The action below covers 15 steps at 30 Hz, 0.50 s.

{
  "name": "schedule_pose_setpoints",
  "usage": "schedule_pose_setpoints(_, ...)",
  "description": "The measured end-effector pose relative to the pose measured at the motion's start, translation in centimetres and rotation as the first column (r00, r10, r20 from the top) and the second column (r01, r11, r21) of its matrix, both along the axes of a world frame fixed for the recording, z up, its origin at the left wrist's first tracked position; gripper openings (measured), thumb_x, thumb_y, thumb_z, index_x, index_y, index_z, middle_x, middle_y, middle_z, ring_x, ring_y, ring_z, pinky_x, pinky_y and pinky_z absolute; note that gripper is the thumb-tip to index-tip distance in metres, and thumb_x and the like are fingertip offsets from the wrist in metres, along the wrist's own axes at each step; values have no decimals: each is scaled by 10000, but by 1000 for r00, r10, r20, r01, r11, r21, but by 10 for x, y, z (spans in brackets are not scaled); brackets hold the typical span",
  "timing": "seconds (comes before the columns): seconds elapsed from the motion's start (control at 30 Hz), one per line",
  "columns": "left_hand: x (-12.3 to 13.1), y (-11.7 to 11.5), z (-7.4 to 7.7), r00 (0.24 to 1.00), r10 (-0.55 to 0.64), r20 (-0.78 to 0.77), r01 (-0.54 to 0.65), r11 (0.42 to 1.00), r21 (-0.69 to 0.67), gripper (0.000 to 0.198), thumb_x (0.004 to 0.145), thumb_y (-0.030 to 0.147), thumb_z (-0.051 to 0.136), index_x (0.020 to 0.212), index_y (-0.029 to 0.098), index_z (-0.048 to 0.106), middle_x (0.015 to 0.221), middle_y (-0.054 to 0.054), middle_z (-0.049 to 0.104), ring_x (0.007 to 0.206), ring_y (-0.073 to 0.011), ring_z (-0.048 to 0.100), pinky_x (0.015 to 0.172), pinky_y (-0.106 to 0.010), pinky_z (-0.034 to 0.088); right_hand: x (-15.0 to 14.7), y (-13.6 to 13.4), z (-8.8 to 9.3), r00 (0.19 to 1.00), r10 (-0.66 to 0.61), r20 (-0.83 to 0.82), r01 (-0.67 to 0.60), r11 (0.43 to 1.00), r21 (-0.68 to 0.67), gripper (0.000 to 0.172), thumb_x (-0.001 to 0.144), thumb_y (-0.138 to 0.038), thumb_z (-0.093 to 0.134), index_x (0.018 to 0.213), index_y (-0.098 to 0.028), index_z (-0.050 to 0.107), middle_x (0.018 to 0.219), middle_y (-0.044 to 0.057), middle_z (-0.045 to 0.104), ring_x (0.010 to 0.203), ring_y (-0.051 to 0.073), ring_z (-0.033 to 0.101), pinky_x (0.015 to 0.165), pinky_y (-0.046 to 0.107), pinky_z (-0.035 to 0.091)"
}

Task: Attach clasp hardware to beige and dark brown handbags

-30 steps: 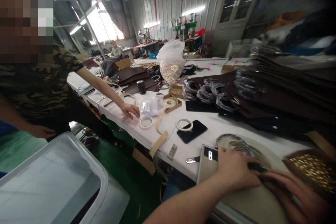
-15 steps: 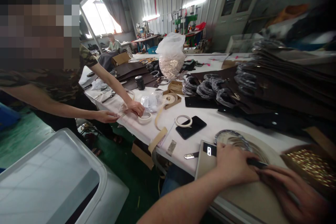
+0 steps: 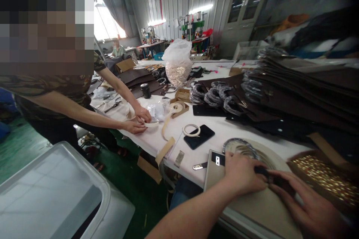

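My left hand (image 3: pixel 243 174) lies curled on a beige board (image 3: pixel 252 209) at the table's near edge, fingers closed against a narrow dark strap (image 3: pixel 276 181) that runs across the board. My right hand (image 3: pixel 311 209) rests beside it at the lower right, fingers stretched along the same strap and pressing on it. A small black tag with a white mark (image 3: pixel 217 158) sits on the board's far left corner. Behind my hands lies a shiny round coil (image 3: pixel 238 145).
A co-worker in a camouflage shirt leans over the white table (image 3: pixel 224 129), both hands on a tape roll (image 3: pixel 150 123). A phone (image 3: pixel 199 136), another tape ring (image 3: pixel 191 130), stacked dark leather (image 3: pixel 294 97), a bag of pieces (image 3: pixel 177 71), a box of gold parts (image 3: pixel 322 177) and a grey bin (image 3: pixel 56 198) surround me.
The co-worker's second hand came up to the table and both hands now hold the tape roll. My hands stay on the strap; my view shifted slightly right.
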<state>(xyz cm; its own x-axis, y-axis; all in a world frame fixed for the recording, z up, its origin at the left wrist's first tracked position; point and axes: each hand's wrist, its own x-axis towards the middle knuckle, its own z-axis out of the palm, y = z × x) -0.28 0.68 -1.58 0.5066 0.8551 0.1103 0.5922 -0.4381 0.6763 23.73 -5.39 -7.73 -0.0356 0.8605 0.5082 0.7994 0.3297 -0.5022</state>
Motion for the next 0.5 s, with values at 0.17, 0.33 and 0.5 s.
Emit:
schedule_pose_setpoints(0.17,-1,-1,5,1000,5,-16,-5,1000,-1,470,954,545,619,1347,371,807,1236,-54,822,1260,-327,674,1241,-553,411,17,0,-11,995,96,28,-89,980,-177,411,1045,-604,646,1432,-465,670,1420,53,779,1240,397,778,1027,600,644)
schedule_pose_setpoints(0.33,-1,-3,8,1000,14,6,-14,1000,-3,465,953,541,639,1339,357,821,1236,-58,825,1255,-323,674,1228,-534,420,11,-1,-1,994,105,38,-97,982,-164,403,1040,-621,650,1379,-406,684,1366,86,797,1174,398,802,960,557,663)
schedule_pose_setpoints(0.5,0,-5,8,1000,15,24,-15,1000,-15,439,940,501,670,1325,367,833,1247,-60,830,1254,-335,676,1209,-547,425,5,-3,6,992,121,17,-117,979,-164,361,1075,-568,645,1390,-393,676,1404,121,774,1247,398,777,1020,556,645)
